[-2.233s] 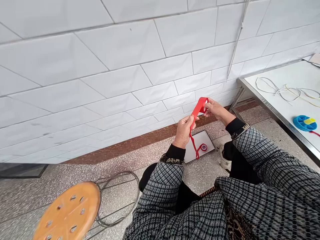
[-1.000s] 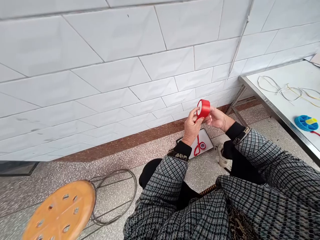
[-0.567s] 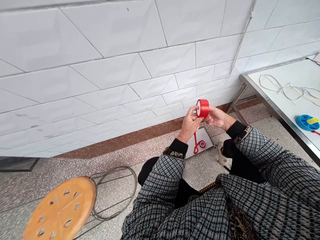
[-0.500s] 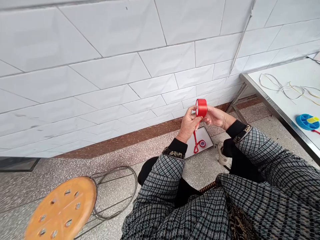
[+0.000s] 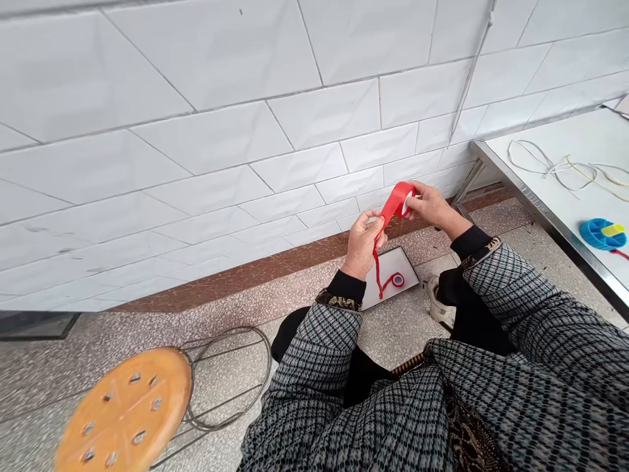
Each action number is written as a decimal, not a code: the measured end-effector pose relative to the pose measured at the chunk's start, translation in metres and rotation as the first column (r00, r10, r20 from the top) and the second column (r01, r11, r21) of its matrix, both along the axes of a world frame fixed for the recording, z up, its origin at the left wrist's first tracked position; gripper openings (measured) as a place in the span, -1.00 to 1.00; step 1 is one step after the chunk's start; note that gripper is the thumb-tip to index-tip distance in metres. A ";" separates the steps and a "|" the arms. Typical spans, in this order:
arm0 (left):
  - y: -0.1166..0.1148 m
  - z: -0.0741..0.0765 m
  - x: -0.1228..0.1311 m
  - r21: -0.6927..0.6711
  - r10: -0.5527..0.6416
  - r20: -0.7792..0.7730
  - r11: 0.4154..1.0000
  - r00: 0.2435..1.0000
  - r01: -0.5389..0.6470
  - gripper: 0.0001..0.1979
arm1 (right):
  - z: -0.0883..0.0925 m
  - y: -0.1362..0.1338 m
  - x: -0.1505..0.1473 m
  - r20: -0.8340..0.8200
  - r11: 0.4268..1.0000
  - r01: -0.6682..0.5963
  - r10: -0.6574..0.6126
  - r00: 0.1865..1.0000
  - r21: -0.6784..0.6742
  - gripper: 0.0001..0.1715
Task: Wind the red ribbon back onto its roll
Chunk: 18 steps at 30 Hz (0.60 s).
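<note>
Both hands on one item: a broad, glossy red roll of tape or ribbon (image 5: 396, 199) with a white core, held up in front of the wall, above a flat, white, dark-edged rectangular panel (image 5: 388, 267) on the speckled floor (image 5: 398, 337). Right hand (image 5: 433, 207) has its grip closed around the roll from the right, thumb apparently at the core, likely so that the roll can turn while being supported. Left hand (image 5: 362, 244) has its grip pinched on the paid-out length, apparently to keep that stretch flat and taut between the two. Below the left hand a narrow, bunched red strip (image 5: 377, 269) hangs down, bends near the panel's lower edge and leads to a small red ring-shaped roll (image 5: 398, 280), which lies near the panel's right-hand corner (the panel perhaps serves to keep it off the floor). At right, a white-topped, metal-edged worktop (image 5: 533, 152): a round blue plastic spool with a yellow centre (image 5: 595, 235) sits just inside its long near edge; loose white and yellow cords (image 5: 554, 172) lie closer to the corner by the wall, looking merely laid aside.
</note>
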State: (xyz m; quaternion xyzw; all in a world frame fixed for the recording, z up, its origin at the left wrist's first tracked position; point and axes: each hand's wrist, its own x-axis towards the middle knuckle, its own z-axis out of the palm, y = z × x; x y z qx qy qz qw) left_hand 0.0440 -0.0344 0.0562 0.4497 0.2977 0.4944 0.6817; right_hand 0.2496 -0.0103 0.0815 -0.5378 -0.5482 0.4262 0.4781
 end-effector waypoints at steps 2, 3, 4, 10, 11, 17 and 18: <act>0.000 -0.002 0.003 -0.005 0.011 0.014 1.000 1.000 -0.011 -0.53 | -0.001 0.007 0.001 -0.032 0.997 0.061 -0.063 0.997 -0.046 -0.55; 0.000 -0.002 0.004 -0.005 0.001 0.011 1.000 1.000 -0.001 -0.53 | -0.002 0.009 0.001 -0.043 0.995 0.079 -0.082 0.996 -0.064 -0.57; 0.000 -0.002 0.004 -0.004 -0.011 0.005 1.000 1.000 0.011 -0.53 | -0.002 0.011 0.002 -0.052 0.993 0.093 -0.097 0.994 -0.076 -0.58; -0.007 0.001 0.003 -0.003 -0.062 -0.032 0.998 0.998 0.062 -0.50 | 0.000 0.016 0.003 -0.192 0.972 0.165 -0.196 0.962 -0.167 -0.73; -0.009 0.001 0.003 -0.005 -0.063 -0.039 0.998 0.997 0.063 -0.50 | 0.000 0.017 0.004 -0.229 0.964 0.168 -0.215 0.949 -0.207 -0.77; -0.011 -0.002 0.004 0.034 -0.071 -0.019 0.997 0.997 0.072 -0.43 | 0.002 0.018 0.007 -0.476 0.890 0.130 -0.351 0.806 -0.437 -0.90; -0.011 -0.003 0.004 0.038 -0.067 -0.029 0.997 0.997 0.069 -0.43 | 0.002 0.017 0.007 -0.536 0.893 0.064 -0.324 0.779 -0.446 -0.90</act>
